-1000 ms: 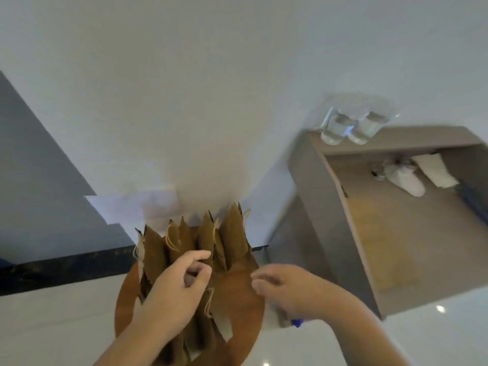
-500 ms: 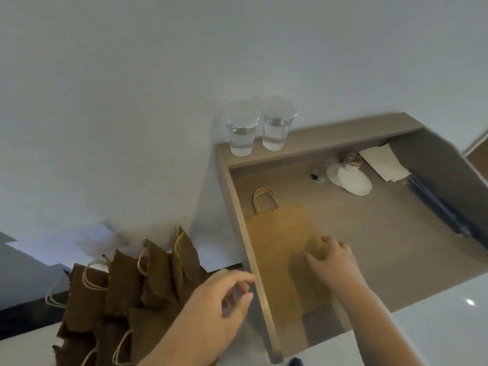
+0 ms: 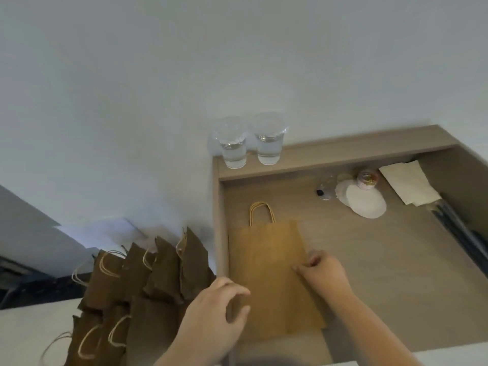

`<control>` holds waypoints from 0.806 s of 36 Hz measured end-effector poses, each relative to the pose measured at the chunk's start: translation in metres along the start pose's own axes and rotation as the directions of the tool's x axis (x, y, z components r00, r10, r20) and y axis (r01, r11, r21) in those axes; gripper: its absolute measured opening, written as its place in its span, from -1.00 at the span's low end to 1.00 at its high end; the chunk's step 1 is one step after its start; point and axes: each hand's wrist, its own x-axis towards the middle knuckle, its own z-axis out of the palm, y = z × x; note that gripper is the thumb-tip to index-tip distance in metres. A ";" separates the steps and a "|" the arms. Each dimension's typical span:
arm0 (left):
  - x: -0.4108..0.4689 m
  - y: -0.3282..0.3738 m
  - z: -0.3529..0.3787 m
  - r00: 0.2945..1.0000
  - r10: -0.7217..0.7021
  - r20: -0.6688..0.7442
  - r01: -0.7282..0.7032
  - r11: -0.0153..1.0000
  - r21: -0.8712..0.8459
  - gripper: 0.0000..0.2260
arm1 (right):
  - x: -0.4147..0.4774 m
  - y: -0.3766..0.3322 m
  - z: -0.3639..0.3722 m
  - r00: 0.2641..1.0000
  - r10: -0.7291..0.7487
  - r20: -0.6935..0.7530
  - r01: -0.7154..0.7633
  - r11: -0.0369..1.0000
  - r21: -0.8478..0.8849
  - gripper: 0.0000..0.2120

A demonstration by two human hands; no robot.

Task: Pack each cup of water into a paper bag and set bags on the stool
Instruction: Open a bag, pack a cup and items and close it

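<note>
A flat brown paper bag lies on the wooden desk, handles pointing away from me. My right hand pinches the bag's right edge. My left hand has thumb and fingers curled at the bag's lower left edge. Two clear plastic cups of water stand side by side on the desk's raised back ledge, against the wall. Several brown paper bags stand upright in a cluster to the left of the desk; what they stand on is hidden.
At the back of the desk are white round pads, a small jar, a clear little container and a folded white napkin. A dark strip runs along the desk's right side. A white wall rises behind.
My view swung right from the standing bags to the desk. My right hand went to the flat bag and now pinches its right edge. My left hand left the standing bags for the bag's lower left.
</note>
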 end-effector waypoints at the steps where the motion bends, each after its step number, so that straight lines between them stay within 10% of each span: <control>1: 0.000 0.001 0.000 1.000 -0.008 -0.001 0.008 1.000 0.002 -0.78 | 0.002 0.002 -0.003 1.000 -0.008 0.008 0.008 1.000 0.022 -0.63; 8: 0.003 0.012 -0.006 0.999 -0.039 0.017 0.038 0.998 0.049 -0.74 | -0.002 0.009 -0.026 0.993 0.060 0.102 -0.080 0.975 0.206 -0.73; 19: 0.043 0.033 -0.017 0.965 -0.112 0.236 0.111 0.994 0.017 -0.79 | -0.029 0.020 -0.078 0.976 -0.114 -0.186 0.118 0.993 0.007 -0.81; 29: 0.079 0.067 -0.042 0.991 -0.125 -0.046 0.094 0.898 -0.429 -0.80 | -0.058 0.005 -0.216 0.870 -0.490 -0.062 0.477 0.801 0.361 -0.69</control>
